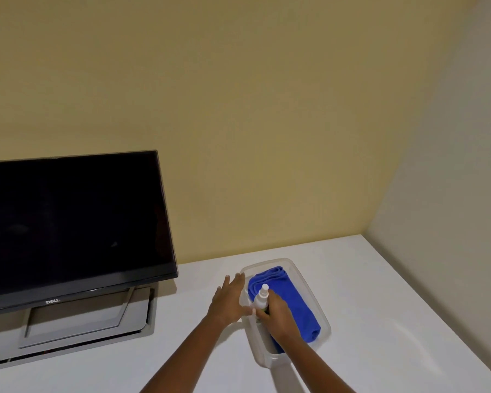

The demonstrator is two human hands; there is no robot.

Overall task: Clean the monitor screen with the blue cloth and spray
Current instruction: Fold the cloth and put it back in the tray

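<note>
Early stage, by the look of it. The monitor [68,228] stands dark at the left of the table [380,293], tilted back on its grey stand [82,321]; nothing is on or near the screen, so no wiping appears to have begun. Spraying and wiping seem to be left in full.

The supplies sit together in a clear plastic tray [304,275] at centre right of the table, well apart from the monitor. The blue cloth [292,299] lies folded in the tray, running from its far end to its near right corner. No hand is on the cloth itself, as far as can be seen.

The spray bottle [261,297] stands upright at the tray's left side, white cap up. The right hand [277,314] is wrapped around its lower body, fingers [262,315] curled on it; whether it is lifted off the tray floor cannot be told. The bottle's lower part is hidden by this hand.

The left hand [227,300] lies flat and spread, grasping nothing, against the outside of the tray's left wall, thumb touching the rim just beside the bottle. Judged as steadying the tray.
</note>
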